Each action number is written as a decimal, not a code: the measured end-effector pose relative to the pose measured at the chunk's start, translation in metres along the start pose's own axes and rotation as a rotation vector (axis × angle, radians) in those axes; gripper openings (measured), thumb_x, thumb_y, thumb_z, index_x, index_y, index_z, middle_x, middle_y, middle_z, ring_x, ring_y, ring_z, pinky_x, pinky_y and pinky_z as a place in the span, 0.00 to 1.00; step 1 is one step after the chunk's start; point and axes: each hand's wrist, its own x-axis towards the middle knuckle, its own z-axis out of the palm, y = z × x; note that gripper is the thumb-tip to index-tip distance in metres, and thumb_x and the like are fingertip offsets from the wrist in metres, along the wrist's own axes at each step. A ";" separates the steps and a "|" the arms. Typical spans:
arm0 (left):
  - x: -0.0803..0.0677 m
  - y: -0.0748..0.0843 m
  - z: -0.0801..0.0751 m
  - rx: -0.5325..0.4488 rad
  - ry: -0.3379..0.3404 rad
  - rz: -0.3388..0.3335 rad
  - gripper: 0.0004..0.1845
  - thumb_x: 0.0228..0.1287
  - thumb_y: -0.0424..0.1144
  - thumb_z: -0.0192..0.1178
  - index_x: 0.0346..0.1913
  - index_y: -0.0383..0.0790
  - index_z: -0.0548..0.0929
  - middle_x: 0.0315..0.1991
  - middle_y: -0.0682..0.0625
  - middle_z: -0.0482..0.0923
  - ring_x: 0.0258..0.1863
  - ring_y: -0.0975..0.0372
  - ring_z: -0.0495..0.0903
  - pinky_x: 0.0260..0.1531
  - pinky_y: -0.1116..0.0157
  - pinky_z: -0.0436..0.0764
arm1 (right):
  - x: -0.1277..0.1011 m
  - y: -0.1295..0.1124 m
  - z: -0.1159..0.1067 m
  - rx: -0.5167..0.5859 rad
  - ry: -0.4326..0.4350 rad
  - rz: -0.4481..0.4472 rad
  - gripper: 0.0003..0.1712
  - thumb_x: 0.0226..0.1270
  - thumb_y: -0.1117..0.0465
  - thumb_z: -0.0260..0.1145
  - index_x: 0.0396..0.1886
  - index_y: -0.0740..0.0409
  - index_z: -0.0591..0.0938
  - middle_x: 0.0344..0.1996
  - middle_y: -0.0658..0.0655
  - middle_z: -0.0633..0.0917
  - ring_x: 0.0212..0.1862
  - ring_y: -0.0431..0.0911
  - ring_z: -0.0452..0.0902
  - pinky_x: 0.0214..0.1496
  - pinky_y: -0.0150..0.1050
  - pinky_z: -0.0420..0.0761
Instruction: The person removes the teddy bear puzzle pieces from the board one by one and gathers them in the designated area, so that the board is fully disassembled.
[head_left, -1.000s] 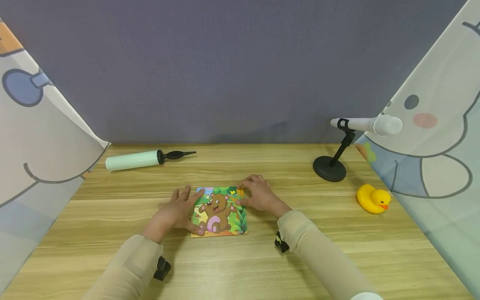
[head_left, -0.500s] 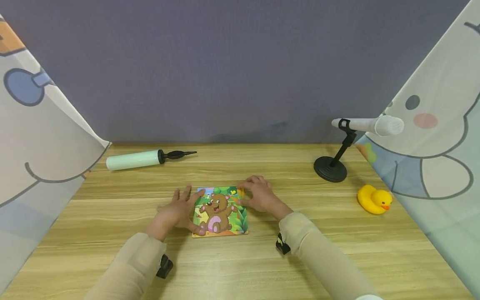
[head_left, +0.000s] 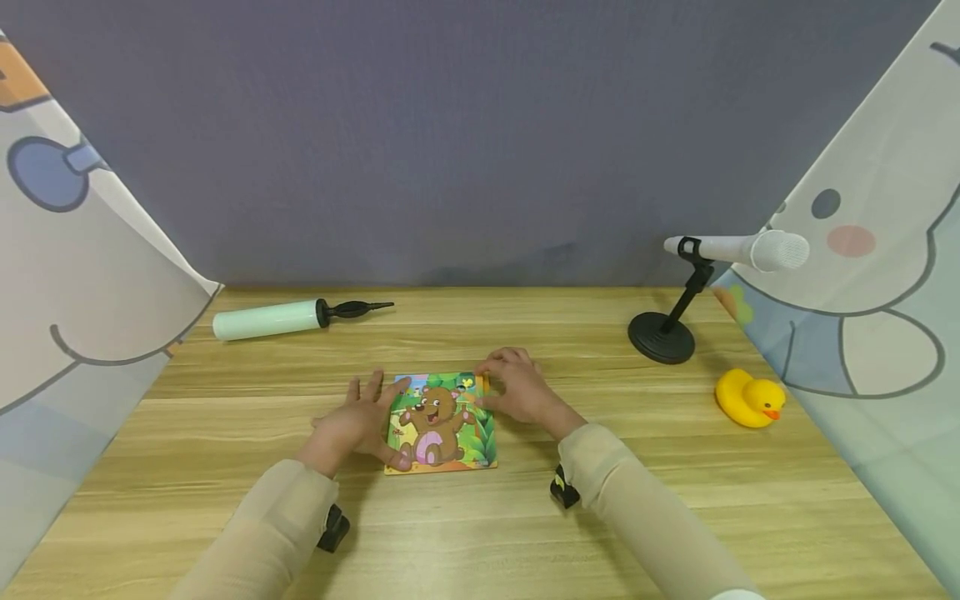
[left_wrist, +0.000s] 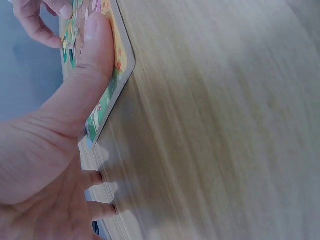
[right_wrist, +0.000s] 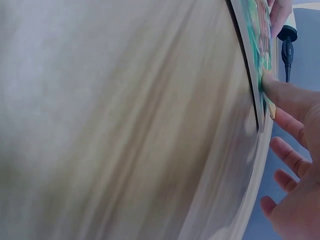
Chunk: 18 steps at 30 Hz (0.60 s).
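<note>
Cardboard-thin, stiff bear puzzle (head_left: 440, 423) looks light; I'd lift its edges: left hand (head_left: 358, 421) splayed at nine o'clock, right hand (head_left: 517, 390) pinching at two.

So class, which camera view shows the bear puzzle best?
The head view: the whole bear puzzle lies flat and face-up between both hands. The left wrist view catches only its edge under the thumb; the right wrist view shows just a thin, slanted sliver.
</note>
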 end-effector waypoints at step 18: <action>0.002 -0.001 0.002 -0.003 -0.005 0.005 0.68 0.23 0.63 0.71 0.71 0.52 0.43 0.70 0.35 0.31 0.65 0.34 0.32 0.32 0.22 0.48 | 0.001 -0.006 -0.005 -0.227 0.093 -0.146 0.27 0.52 0.45 0.69 0.52 0.48 0.79 0.50 0.49 0.74 0.58 0.46 0.63 0.57 0.49 0.61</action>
